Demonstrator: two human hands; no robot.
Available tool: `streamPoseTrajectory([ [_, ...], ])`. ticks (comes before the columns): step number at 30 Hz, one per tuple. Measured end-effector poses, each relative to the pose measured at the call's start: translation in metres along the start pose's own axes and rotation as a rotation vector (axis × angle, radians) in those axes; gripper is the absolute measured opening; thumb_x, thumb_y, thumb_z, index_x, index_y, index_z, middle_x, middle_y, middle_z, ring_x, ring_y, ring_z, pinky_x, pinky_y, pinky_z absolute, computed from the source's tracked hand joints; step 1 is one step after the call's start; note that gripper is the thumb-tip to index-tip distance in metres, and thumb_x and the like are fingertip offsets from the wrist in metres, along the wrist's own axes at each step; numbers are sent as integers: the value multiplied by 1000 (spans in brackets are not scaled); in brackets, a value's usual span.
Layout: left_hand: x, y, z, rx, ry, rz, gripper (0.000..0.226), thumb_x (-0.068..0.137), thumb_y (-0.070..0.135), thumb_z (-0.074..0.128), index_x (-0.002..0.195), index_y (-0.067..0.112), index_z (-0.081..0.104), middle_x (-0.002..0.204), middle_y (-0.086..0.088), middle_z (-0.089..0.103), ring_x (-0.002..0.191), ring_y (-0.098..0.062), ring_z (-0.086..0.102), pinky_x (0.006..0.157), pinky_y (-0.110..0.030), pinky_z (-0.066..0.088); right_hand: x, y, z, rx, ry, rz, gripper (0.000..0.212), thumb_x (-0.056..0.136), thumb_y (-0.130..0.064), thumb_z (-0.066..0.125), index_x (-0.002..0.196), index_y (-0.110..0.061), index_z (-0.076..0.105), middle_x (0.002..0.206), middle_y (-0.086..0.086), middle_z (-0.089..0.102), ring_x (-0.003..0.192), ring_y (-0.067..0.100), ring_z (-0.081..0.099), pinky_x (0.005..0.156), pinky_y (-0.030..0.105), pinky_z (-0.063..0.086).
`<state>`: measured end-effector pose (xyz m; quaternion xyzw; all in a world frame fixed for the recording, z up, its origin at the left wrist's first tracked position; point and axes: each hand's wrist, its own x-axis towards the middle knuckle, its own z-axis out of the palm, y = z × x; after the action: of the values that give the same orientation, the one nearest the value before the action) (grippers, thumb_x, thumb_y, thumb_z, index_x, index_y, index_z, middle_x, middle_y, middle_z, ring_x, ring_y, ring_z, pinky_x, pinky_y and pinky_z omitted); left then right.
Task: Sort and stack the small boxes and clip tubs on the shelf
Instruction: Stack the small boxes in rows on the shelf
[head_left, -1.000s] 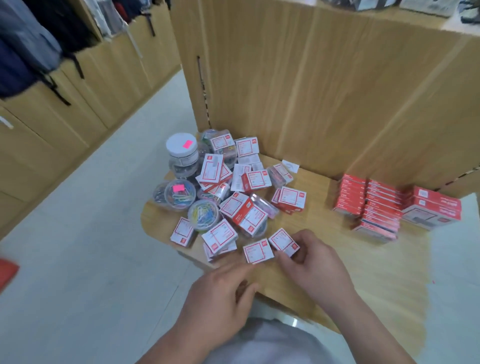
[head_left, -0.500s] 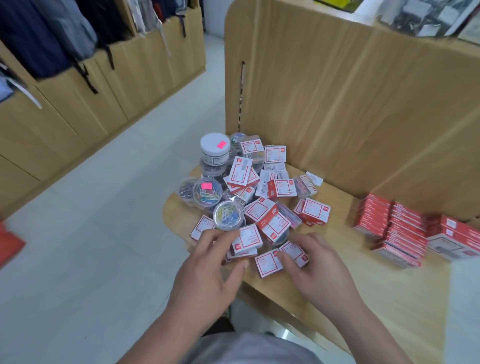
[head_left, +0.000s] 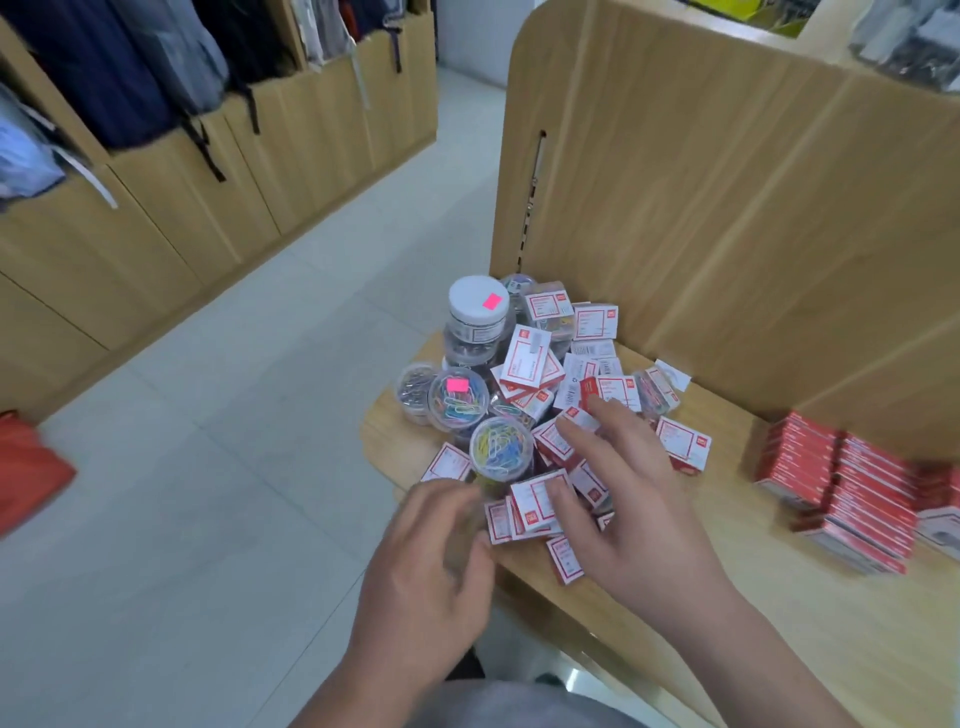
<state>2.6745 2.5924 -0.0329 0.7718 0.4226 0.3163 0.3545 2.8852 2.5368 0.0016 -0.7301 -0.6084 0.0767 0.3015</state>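
A heap of small boxes (head_left: 532, 358) and clip tubs (head_left: 457, 397) sits at the left end of the wooden shelf (head_left: 779, 597), against its back panel. The right hand (head_left: 628, 499) lies spread over the heap's 5 o'clock side, fingers straight and released, its thumb resting on a white-and-red box (head_left: 535, 501). The left hand (head_left: 426, 571) is at the heap's 7 o'clock edge, blurred, so whether it is grasping anything cannot be told. A white-lidded jar (head_left: 478, 301) stands at 11 o'clock. Neat stacks of red boxes (head_left: 836, 483) stand well apart at 3 o'clock.
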Motion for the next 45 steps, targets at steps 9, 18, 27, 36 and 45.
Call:
streamPoseTrajectory([
  [9, 20, -31, -1, 218, -42, -6, 35, 80, 34, 75, 114, 29, 70, 126, 13, 54, 108, -16, 50, 90, -29, 46, -8, 6, 2, -96, -5, 32, 50, 92, -53, 64, 133, -24, 64, 155, 2, 43, 144, 26, 41, 109, 49, 44],
  [18, 30, -20, -17, 43, 16, -28, 31, 85, 38, 61, 110, 25, 73, 127, 23, 57, 105, -9, 66, 91, -26, 51, -16, 8, -3, -41, 92, 83, 39, 90, -49, 67, 118, -23, 74, 146, -1, 54, 129, 18, 56, 99, 39, 52],
  [27, 66, 41, -27, 13, -76, 156, 19, 89, 27, 68, 107, 30, 72, 111, 22, 63, 98, -1, 62, 78, -15, 47, 0, 24, -27, 160, 164, 278, 14, 92, -32, 71, 105, -29, 75, 112, -20, 66, 101, 6, 67, 66, 31, 55],
  [36, 125, 74, 23, 441, -473, 351, 32, 88, 54, 53, 110, 33, 63, 104, 15, 58, 105, -14, 53, 84, -38, 52, 19, 66, -65, 38, 53, 395, 16, 90, -39, 68, 102, -30, 75, 98, -19, 68, 92, 4, 64, 78, 37, 55],
  [45, 130, 73, 39, 437, -523, 293, 44, 88, 56, 57, 129, 40, 53, 115, 16, 63, 110, -11, 56, 84, -35, 53, 59, 92, -59, 47, -100, 430, 46, 91, -43, 70, 133, -24, 64, 135, -7, 58, 129, 9, 52, 105, 24, 41],
])
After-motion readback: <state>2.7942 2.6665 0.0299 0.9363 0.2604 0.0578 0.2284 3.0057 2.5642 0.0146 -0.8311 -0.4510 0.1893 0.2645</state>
